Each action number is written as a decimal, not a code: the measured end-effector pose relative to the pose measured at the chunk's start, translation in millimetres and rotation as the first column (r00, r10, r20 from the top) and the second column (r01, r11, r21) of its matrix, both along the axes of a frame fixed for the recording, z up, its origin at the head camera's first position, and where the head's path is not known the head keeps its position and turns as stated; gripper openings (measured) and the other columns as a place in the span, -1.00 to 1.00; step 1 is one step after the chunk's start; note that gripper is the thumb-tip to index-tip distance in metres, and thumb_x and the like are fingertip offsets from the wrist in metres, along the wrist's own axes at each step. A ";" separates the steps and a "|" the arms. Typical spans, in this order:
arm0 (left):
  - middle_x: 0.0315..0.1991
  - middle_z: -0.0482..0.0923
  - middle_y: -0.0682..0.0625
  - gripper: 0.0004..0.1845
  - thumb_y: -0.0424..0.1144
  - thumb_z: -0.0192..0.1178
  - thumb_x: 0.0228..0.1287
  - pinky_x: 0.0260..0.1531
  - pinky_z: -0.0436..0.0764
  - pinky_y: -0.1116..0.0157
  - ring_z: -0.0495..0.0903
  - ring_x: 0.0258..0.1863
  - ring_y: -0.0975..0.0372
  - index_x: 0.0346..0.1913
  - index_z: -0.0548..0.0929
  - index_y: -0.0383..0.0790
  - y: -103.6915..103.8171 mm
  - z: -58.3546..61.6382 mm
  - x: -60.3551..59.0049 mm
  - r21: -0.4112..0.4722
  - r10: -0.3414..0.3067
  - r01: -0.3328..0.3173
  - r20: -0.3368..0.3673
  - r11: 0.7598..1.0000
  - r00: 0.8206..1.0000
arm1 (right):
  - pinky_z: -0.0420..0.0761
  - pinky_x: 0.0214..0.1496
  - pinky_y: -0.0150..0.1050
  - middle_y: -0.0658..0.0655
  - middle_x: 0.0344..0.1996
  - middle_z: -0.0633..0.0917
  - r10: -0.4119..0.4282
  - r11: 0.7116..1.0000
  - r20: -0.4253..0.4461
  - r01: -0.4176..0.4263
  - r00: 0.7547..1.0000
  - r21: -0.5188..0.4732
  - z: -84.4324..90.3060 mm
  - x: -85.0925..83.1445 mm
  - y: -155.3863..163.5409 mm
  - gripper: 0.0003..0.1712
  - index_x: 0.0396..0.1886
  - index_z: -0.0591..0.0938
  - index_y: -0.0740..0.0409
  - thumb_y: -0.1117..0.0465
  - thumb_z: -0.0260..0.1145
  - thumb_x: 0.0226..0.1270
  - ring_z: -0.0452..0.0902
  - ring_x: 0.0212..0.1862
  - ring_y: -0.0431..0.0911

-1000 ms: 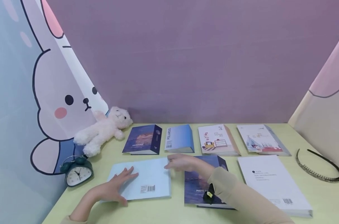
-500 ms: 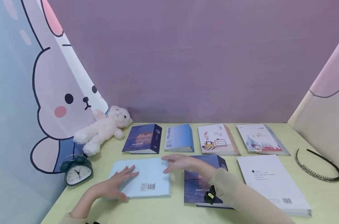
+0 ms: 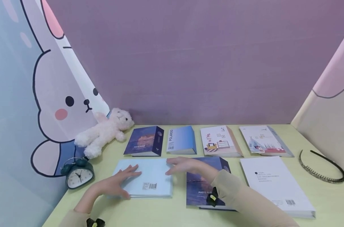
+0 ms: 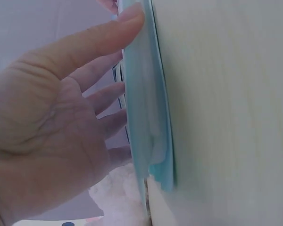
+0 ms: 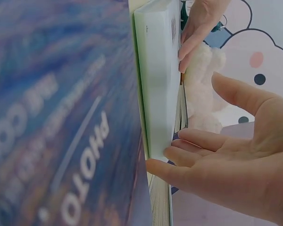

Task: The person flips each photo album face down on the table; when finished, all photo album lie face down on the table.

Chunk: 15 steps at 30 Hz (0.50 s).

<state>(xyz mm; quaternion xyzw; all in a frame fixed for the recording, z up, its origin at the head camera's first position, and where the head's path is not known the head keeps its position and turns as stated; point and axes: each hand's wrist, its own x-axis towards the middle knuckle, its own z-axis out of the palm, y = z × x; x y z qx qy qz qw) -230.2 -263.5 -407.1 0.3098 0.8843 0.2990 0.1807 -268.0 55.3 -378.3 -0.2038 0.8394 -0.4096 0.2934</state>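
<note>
Light-blue album [image 3: 149,178] has slid slightly farther under both hands.

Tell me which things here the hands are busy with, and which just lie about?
In hand: light blue album, left hand and right hand on it.
Lying about: plush bear, alarm clock, hairband, dark blue album, white album.

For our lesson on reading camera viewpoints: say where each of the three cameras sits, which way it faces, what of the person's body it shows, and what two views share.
Head: worn high, looking forward and down at the desk; shows both forearms, left hand and right hand on the light blue album.
Left wrist: beside the left hand, looking along the palm at the album's edge.
Right wrist: beside the right hand, facing the plush bear.
Shared: both wrist views show the album's edge.
</note>
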 end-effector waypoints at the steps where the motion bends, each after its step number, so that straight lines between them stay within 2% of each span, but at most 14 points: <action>1: 0.46 -0.16 -0.33 -0.09 -0.09 0.39 -0.09 0.22 -0.37 -0.37 -0.30 0.40 -0.32 0.38 0.26 -0.24 -0.4 -0.4 -0.6 0.005 0.002 -0.002 0.007 1.000 1.000 | 0.12 0.45 0.05 0.18 0.42 0.22 0.000 1.000 0.004 0.000 1.000 -0.003 -0.7 -0.6 0.0 -0.15 0.41 0.21 0.21 0.02 0.32 0.20 0.08 0.44 0.11; 8: 0.45 -0.12 -0.35 -0.10 -0.14 0.40 -0.10 0.21 -0.32 -0.38 -0.24 0.39 -0.33 0.38 0.26 -0.25 1.6 1.0 3.5 -0.026 0.021 -0.021 0.007 0.999 1.000 | 0.12 0.45 0.06 0.14 0.41 0.24 -0.009 1.000 0.018 0.009 1.000 -0.014 -5.2 -3.2 -1.4 -0.18 0.41 0.23 0.16 -0.02 0.30 0.22 0.08 0.44 0.11; 15: 0.44 -0.11 -0.37 -0.10 -0.12 0.41 -0.11 0.21 -0.31 -0.38 -0.23 0.39 -0.34 0.36 0.28 -0.26 1.3 1.9 5.0 -0.024 0.027 -0.028 -0.024 0.999 0.999 | 0.11 0.44 0.08 0.15 0.39 0.29 -0.020 1.000 0.039 0.021 0.999 -0.024 1.3 -0.3 -2.9 -0.24 0.39 0.27 0.14 -0.03 0.25 0.27 0.10 0.43 0.12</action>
